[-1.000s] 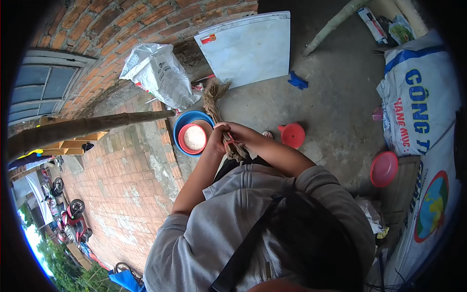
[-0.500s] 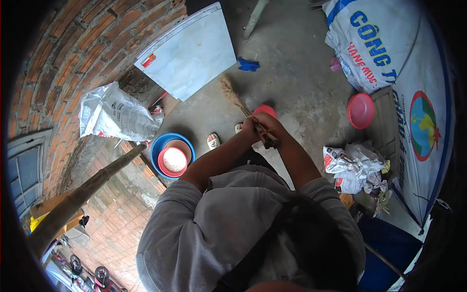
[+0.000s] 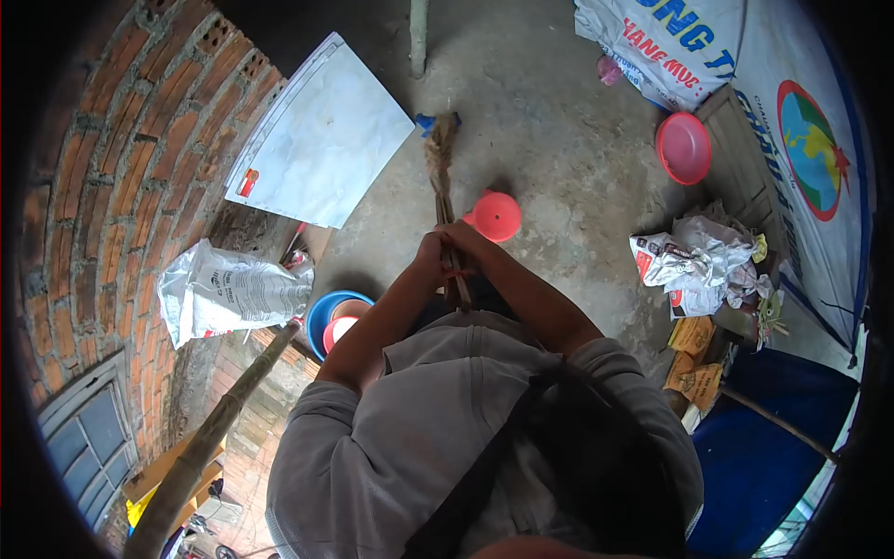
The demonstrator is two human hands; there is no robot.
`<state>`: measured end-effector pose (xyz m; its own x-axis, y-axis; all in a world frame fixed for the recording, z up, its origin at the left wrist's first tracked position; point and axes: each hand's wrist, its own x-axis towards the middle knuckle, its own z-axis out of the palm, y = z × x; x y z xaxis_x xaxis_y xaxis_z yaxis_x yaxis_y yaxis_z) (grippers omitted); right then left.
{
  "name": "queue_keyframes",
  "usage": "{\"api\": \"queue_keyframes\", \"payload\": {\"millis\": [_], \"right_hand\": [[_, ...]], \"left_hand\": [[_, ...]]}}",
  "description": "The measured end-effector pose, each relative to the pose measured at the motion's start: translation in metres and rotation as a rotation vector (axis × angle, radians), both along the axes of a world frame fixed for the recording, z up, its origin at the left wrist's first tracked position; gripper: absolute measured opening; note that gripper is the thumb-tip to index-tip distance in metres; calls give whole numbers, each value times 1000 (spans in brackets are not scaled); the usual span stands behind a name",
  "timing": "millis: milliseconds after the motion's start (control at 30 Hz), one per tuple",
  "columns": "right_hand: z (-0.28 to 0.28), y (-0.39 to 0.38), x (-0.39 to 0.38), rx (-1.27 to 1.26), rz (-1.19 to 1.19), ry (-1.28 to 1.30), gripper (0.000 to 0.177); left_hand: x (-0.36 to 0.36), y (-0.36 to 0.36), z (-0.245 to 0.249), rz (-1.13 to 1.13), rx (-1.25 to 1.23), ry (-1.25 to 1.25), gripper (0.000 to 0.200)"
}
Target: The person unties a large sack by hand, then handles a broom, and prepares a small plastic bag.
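The bundle of dry stalks (image 3: 441, 182) stands out in front of your chest. Its frayed tuft points away from you over the concrete floor (image 3: 559, 140), and its cut ends are tucked in under your wrists. Your left hand (image 3: 428, 261) and right hand (image 3: 477, 244) are both closed tight round it, side by side and touching. A red band (image 3: 457, 273) already circles the stalks just below your grip, so the binding looks begun. Whether it is knotted off cannot be told, since your fingers hide its ends, and the tuft end is loose and untied. Half a second ago the bundle slanted off to the left toward the white panel (image 3: 321, 140) and your hands covered most of the red funnel (image 3: 496, 215). Now the bundle runs nearly straight ahead, the funnel shows whole just right of your hands, and the blue basin (image 3: 326, 312) sits closer under your left forearm.
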<state>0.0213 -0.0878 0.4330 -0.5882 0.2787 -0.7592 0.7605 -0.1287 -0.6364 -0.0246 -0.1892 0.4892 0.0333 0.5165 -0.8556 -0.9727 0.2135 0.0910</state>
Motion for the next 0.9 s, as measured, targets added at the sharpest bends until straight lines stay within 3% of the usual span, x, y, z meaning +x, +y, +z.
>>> {"api": "queue_keyframes", "payload": {"millis": [67, 133, 167, 267, 300, 333, 467, 533, 600, 667, 700, 733, 800, 833, 900], "right_hand": [[0, 18, 3, -102, 17, 46, 21], [-22, 49, 18, 94, 420, 562, 18], [-20, 66, 17, 106, 392, 570, 18], [9, 116, 18, 329, 593, 476, 19], [18, 126, 21, 395, 651, 430, 20], [20, 134, 24, 459, 709, 379, 21], [-16, 169, 2, 563, 544, 221, 24], [-31, 176, -10, 669, 307, 263, 24], [-21, 181, -13, 790, 78, 338, 20], [17, 185, -24, -9, -938, 367, 23], [20, 197, -24, -424, -1253, 359, 28], [26, 204, -20, -417, -1306, 371, 28], [39, 214, -10, -560, -1447, 267, 21], [33, 214, 0, -542, -1498, 359, 30], [16, 211, 26, -485, -1624, 392, 27]], "left_hand": [[6, 30, -2, 252, -176, 92, 40], [11, 54, -36, 274, -131, 14, 39], [11, 68, -47, 312, -86, -76, 38], [9, 116, 12, 193, -126, -5, 40], [8, 121, -41, 67, -71, -41, 43], [2, 131, -37, 23, -75, -42, 43], [-34, 178, -43, -221, 17, -74, 42], [-63, 198, -63, -489, 205, -48, 41], [-76, 232, -75, -591, 284, 65, 41], [-78, 263, -88, -717, 215, 14, 43], [-74, 275, -60, -692, 200, -52, 41], [-72, 284, -22, -746, 198, -58, 41], [-67, 299, 39, -1123, 351, 54, 29], [-62, 304, 37, -1125, 316, 106, 25], [-40, 313, 22, -1215, 338, 106, 29]]}}
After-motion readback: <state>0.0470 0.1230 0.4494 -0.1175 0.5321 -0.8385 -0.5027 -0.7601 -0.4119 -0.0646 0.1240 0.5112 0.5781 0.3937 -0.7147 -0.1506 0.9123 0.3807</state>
